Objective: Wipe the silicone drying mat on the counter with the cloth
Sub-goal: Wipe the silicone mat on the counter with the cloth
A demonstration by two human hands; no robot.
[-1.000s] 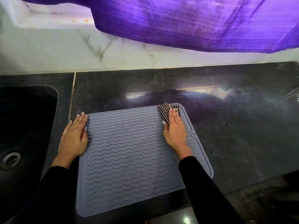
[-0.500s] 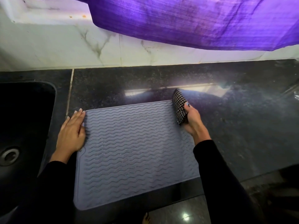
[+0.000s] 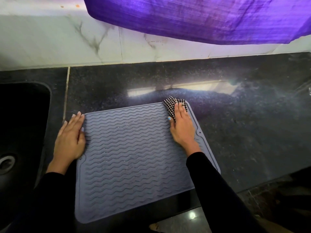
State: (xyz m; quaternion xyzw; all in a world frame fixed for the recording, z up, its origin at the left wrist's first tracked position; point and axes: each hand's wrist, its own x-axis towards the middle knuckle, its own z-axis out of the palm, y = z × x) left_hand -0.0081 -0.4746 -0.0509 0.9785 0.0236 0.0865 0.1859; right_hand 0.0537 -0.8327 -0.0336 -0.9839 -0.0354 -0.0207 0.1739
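A grey silicone drying mat (image 3: pixel 131 158) with wavy ridges lies on the dark stone counter (image 3: pixel 244 132), its near edge hanging over the counter's front. My right hand (image 3: pixel 182 126) lies flat on the mat's far right corner, straight fingers pressing a black-and-white checked cloth (image 3: pixel 170 105) against the mat. Only the cloth's far part shows beyond my fingers. My left hand (image 3: pixel 70 138) lies flat with straight fingers across the mat's left edge, partly on the counter.
A black sink (image 3: pixel 20 132) with a metal drain (image 3: pixel 5 163) sits at the left. White marbled wall tiles (image 3: pixel 67 39) stand behind the counter. A purple fabric (image 3: pixel 202 19) hangs above the back. The floor shows below the counter's front edge.
Half a second ago my right hand held the cloth bunched and raised at the mat's far right edge; it is now laid flat under my fingers on that corner. My left hand has stayed put.
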